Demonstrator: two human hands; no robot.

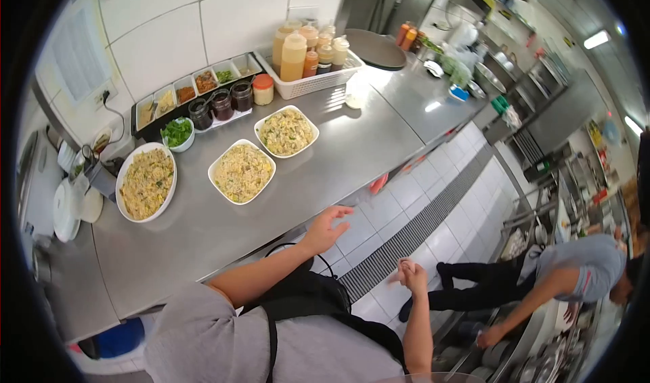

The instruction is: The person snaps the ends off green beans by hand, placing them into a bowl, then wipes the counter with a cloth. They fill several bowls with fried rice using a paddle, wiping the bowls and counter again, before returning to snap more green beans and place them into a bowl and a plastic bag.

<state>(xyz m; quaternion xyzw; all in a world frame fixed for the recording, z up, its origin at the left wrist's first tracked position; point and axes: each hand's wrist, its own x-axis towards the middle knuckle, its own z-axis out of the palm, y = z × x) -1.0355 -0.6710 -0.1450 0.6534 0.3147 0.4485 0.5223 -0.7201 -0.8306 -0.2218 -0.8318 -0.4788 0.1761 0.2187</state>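
My left hand (pixel 328 230) is held out past the counter's front edge, its fingers apart and nothing in it. My right hand (pixel 412 275) is above the tiled floor with its fingers curled closed; I cannot make out whether anything is inside them. On the steel counter (pixel 352 146), nearest my left hand, sit two square white bowls of fried rice, one nearer (pixel 242 172) and one farther back (pixel 287 132). A larger oval dish of fried rice (pixel 146 182) is to their left. Behind it sits a small bowl of chopped greens (pixel 177 134).
Along the wall are a topping tray (pixel 185 92), dark jars (pixel 221 104), a red-lidded jar (pixel 263 89) and a white basket (pixel 318 81) of squeeze bottles. A co-worker (pixel 575 271) bends over at the right. A floor grate (pixel 420 220) runs along the aisle.
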